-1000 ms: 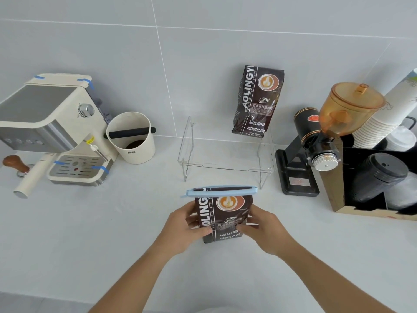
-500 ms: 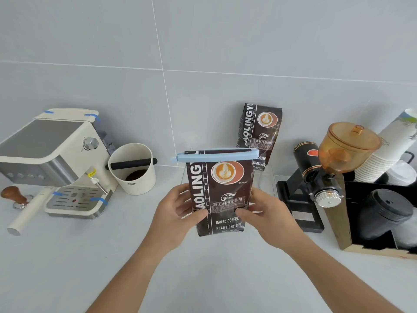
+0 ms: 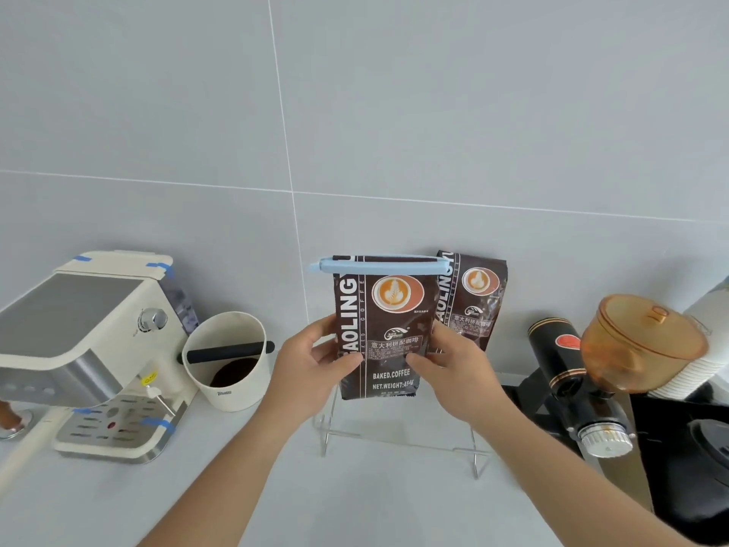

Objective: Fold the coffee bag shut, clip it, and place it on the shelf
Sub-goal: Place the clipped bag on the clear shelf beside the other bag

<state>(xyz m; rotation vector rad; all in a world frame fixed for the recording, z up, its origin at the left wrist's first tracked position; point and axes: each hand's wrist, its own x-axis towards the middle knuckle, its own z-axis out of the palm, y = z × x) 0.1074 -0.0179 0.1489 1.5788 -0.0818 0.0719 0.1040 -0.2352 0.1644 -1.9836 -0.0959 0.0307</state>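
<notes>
A dark brown coffee bag (image 3: 384, 333) stands upright in the centre, its top folded over and held by a long light-blue clip (image 3: 378, 265). My left hand (image 3: 311, 365) grips its left side and my right hand (image 3: 453, 369) grips its right side. The bag's bottom edge is level with the top of the clear acrylic shelf (image 3: 398, 436); whether it rests on it I cannot tell. A second, unclipped coffee bag (image 3: 473, 302) stands on the shelf just behind and to the right, partly hidden by the held bag.
A cream espresso machine (image 3: 90, 349) sits at the left with a white knock box (image 3: 228, 361) beside it. A black grinder with an amber hopper (image 3: 615, 361) and stacked paper cups (image 3: 706, 349) crowd the right. Grey tiled wall lies behind.
Both hands have lifted the clipped bag up and away from me, from the counter to shelf height. The camera view has tilted upward.
</notes>
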